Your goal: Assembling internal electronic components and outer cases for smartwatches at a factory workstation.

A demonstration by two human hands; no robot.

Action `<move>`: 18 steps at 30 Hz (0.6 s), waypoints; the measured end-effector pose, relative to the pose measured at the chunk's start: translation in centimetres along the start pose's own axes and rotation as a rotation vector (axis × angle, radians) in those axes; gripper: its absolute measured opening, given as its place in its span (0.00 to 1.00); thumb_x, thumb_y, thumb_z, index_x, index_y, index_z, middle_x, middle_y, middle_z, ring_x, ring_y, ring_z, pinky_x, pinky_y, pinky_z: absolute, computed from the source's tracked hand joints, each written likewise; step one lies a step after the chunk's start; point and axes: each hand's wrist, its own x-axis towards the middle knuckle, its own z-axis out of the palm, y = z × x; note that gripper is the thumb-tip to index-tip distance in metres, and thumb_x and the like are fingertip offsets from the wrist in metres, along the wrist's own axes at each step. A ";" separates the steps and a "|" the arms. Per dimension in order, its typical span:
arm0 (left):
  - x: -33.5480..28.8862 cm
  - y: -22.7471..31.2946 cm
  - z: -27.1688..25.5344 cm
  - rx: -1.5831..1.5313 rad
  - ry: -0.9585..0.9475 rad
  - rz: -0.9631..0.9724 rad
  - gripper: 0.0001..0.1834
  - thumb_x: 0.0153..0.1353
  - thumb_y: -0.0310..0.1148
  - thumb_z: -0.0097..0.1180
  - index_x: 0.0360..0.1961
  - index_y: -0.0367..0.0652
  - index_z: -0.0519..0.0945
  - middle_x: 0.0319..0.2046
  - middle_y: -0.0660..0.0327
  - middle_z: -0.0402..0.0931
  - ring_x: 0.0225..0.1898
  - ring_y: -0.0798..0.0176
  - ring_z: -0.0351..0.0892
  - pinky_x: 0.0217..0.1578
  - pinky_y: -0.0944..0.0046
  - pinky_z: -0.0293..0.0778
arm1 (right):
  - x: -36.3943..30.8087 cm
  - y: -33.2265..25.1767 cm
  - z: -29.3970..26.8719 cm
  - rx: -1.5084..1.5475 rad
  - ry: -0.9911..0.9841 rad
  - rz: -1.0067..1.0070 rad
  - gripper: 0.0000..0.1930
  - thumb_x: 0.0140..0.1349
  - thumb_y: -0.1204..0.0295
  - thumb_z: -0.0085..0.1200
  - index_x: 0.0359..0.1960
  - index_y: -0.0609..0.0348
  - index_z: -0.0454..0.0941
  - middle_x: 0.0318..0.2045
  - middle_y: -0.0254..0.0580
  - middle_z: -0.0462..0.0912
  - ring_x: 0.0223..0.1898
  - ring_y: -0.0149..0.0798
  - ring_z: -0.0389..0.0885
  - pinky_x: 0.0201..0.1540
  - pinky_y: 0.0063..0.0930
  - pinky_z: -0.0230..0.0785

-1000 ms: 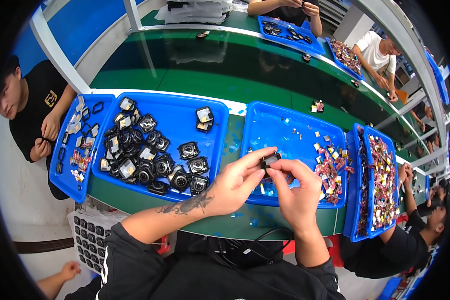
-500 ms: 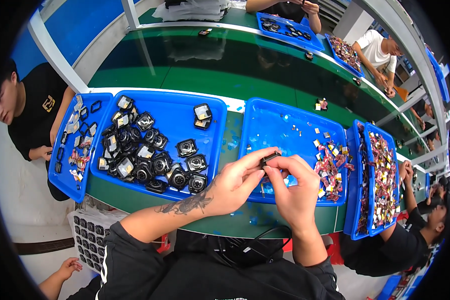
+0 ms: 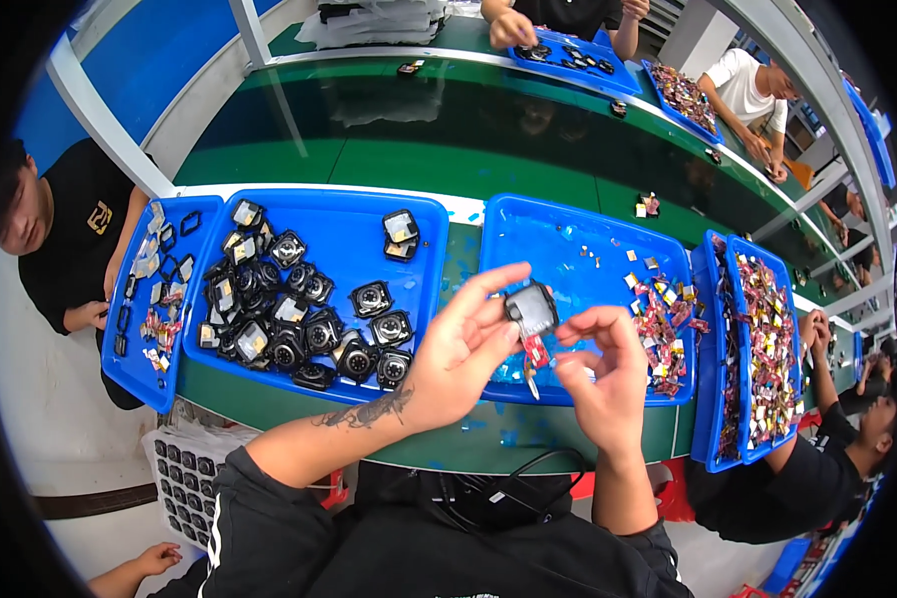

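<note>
My left hand (image 3: 465, 349) holds a small dark smartwatch case (image 3: 531, 308) by its edge, between the thumb and fingers. Its grey, flat inner side is turned up toward me. From the lower edge of the case hangs a red flexible strip (image 3: 535, 351) with a pale, narrow end. Just to the right, my right hand (image 3: 605, 377) is curled loosely, thumb and forefinger apart, with nothing visible between them. Below both hands lies a blue tray (image 3: 500, 221) with red-and-white strips (image 3: 668, 319) heaped at its right side and small scraps scattered about.
Left of my hands a blue tray (image 3: 344, 204) holds many black watch cases (image 3: 287, 317). Farther left stands another parts tray (image 3: 142, 364); at right, stacked trays (image 3: 767, 349) brim with red strips. A green conveyor (image 3: 389, 130) runs behind. Co-workers sit around; a hand (image 3: 157, 558) shows at lower left.
The watch case has been tipped from edge-on to flat side up, and the red strip now shows. My right fingers have let go and moved slightly right.
</note>
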 end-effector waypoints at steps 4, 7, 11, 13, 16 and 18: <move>0.2 -0.6 -0.8 0.063 0.017 0.132 0.20 0.66 0.18 0.42 0.60 0.35 0.69 0.54 0.53 0.71 0.56 0.63 0.72 0.57 0.64 0.68 | -0.9 0.7 -0.1 -0.017 -0.120 0.041 0.11 0.56 0.84 0.61 0.41 0.66 0.75 0.38 0.41 0.80 0.41 0.29 0.80 0.43 0.23 0.78; 0.0 0.8 -1.1 0.745 -0.087 0.252 0.17 0.62 0.16 0.47 0.50 0.38 0.80 0.53 0.49 0.72 0.50 0.58 0.79 0.47 0.64 0.75 | -1.0 0.5 -0.3 0.087 -0.081 0.032 0.10 0.58 0.84 0.59 0.40 0.68 0.75 0.37 0.41 0.80 0.40 0.28 0.80 0.43 0.21 0.78; 0.2 0.8 -1.0 0.955 -0.131 0.462 0.20 0.53 0.16 0.59 0.49 0.35 0.80 0.53 0.46 0.75 0.49 0.52 0.80 0.46 0.62 0.78 | -1.1 -0.3 -0.9 0.205 -0.184 0.038 0.10 0.59 0.86 0.56 0.43 0.71 0.78 0.37 0.42 0.80 0.39 0.28 0.79 0.42 0.20 0.77; 0.2 0.8 -1.0 0.989 -0.123 0.497 0.19 0.52 0.17 0.61 0.48 0.35 0.81 0.52 0.46 0.75 0.48 0.52 0.81 0.44 0.62 0.79 | -1.1 -0.4 -1.1 0.192 -0.180 0.056 0.09 0.59 0.85 0.56 0.42 0.71 0.78 0.37 0.42 0.80 0.39 0.28 0.79 0.42 0.20 0.77; 0.3 0.5 -1.1 1.086 -0.112 0.609 0.18 0.50 0.19 0.65 0.44 0.34 0.82 0.50 0.46 0.77 0.44 0.52 0.83 0.41 0.62 0.81 | -1.1 -0.3 -1.2 0.167 -0.189 0.081 0.08 0.60 0.83 0.57 0.41 0.70 0.78 0.36 0.40 0.80 0.40 0.29 0.79 0.41 0.21 0.77; 0.3 0.4 -1.0 1.184 -0.137 0.659 0.17 0.49 0.20 0.66 0.43 0.34 0.82 0.50 0.46 0.77 0.44 0.51 0.83 0.41 0.61 0.81 | -1.1 -0.2 -1.2 0.154 -0.193 0.091 0.07 0.61 0.82 0.57 0.41 0.69 0.78 0.36 0.39 0.80 0.40 0.29 0.79 0.41 0.21 0.77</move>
